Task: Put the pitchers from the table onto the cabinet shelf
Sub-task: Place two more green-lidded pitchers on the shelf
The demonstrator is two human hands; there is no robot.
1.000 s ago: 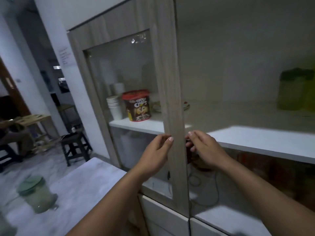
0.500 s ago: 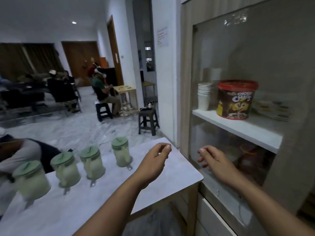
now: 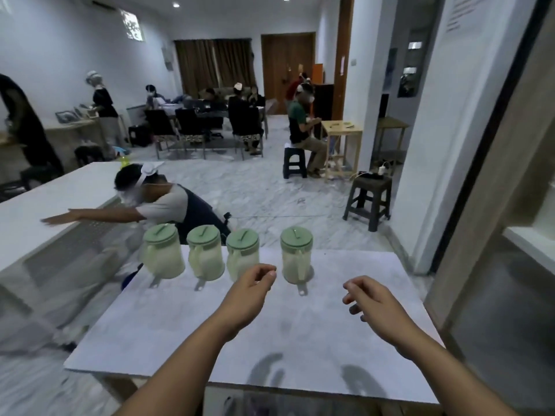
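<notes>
Four green-lidded pitchers [image 3: 296, 255] are standing on the desk [image 3: 345, 331] while both hands [image 3: 250, 291], fingers [image 3: 356, 288] loosely curled and empty, are hovering; best gripping handles firmly.

A: Pitchers are showing pale green lids, all four: first [image 3: 163, 251], second [image 3: 206, 253], third [image 3: 242, 254], fourth [image 3: 296, 255]. Bodies are looking cloudy, whitish-green.

B: Table [image 3: 186, 331] is reading white with faint grey mottling. Floor [image 3: 258, 190]?

A: Grey-white marble veining. Stool [image 3: 368, 202] is looking dark grey, curtains [image 3: 214, 66] brown, door [image 3: 286, 67] brown wood.

B: Cabinet [image 3: 492, 229] frame is showing light wood grain. Walls [image 3: 60, 55] are looking white.
</notes>
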